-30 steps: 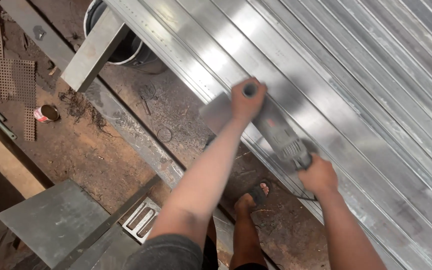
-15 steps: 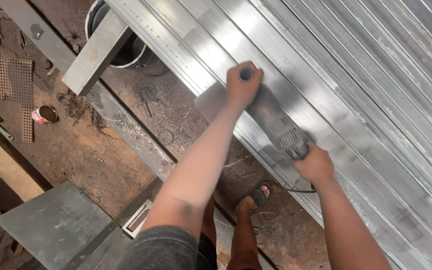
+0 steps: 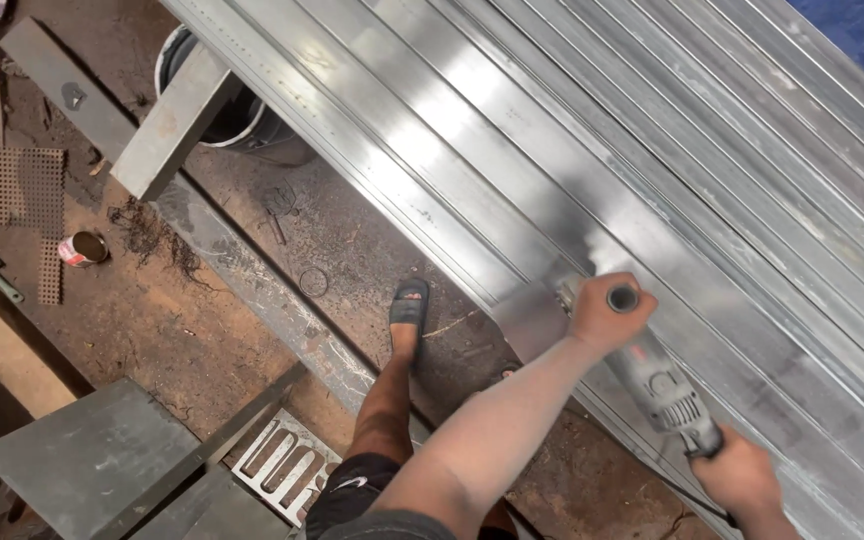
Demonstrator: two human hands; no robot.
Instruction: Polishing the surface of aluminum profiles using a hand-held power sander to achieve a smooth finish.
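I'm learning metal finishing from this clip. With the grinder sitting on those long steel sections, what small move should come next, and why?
Probably slide the grey angle grinder a little further along the same long silvery steel section. The left hand grips its side handle and the right hand its rear body, so the tool looks steadied, and its head sits near the section's lower edge, with most of the length beyond it.

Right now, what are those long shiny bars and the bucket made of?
The long bars look like bare metal, maybe steel or aluminium: silvery grey, with bright streaky reflections. The bucket looks like plastic: a smooth white rim, dull and not shiny, though most of it is hidden.
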